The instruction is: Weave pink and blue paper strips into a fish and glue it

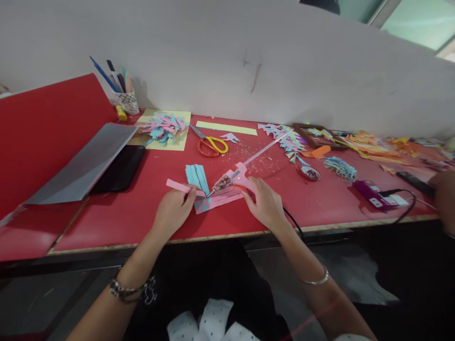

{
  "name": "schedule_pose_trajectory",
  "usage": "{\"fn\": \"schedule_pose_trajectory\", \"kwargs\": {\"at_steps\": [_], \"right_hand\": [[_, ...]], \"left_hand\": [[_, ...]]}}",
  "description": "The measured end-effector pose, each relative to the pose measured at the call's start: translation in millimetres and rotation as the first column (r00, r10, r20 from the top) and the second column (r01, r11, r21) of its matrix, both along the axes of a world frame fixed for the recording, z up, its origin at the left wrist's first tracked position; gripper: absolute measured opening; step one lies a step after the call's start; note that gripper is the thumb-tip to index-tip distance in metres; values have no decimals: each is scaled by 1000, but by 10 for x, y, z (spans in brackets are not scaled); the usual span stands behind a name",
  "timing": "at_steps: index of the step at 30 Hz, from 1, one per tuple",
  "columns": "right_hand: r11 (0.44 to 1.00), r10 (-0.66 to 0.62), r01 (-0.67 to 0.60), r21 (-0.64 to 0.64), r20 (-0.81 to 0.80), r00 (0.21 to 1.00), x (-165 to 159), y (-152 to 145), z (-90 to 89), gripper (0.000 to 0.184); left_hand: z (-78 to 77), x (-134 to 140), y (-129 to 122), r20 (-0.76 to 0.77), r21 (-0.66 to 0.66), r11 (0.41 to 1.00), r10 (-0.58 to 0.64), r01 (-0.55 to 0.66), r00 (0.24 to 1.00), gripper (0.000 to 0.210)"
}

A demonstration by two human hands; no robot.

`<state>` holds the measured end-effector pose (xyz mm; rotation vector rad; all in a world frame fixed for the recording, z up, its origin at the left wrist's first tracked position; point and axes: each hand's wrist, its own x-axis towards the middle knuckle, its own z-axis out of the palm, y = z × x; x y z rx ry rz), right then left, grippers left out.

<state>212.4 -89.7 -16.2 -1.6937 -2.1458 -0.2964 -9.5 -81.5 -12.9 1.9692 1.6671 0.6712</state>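
Observation:
My left hand [177, 206] pinches a pink paper strip [179, 186] at the woven corner of a paper piece. That woven piece [203, 205] has a blue and pink checked corner, with loose blue strips [196, 176] running away from me and pink strips [231, 196] running right. In my right hand [263, 201] is a pink hot glue gun [242, 175], its fingers wrapped round the handle. The gun's nozzle points down left, touching or just above the strip beside my left fingertips. A long clear glue stick [268, 147] sticks out of its back.
Scissors [213, 146] and a heap of cut paper strips [165, 125] lie behind. A cup of pens [128, 102] stands by the wall. To the right are a purple power adapter [375, 195], a tassel [340, 169] and another person's hand [446, 199]. A black tablet-like slab [121, 168] lies left.

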Motion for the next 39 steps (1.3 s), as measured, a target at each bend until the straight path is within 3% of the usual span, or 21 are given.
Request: {"fn": "schedule_pose_trajectory", "kwargs": {"at_steps": [13, 39], "right_hand": [[995, -87, 88, -56, 24, 996, 44, -9, 40, 33], [991, -129, 130, 25, -34, 991, 262, -19, 37, 32]], "left_hand": [[-11, -2, 2, -10, -1, 1000, 8, -8, 1000, 46], [-27, -20, 2, 15, 35, 999, -32, 32, 999, 42]]}}
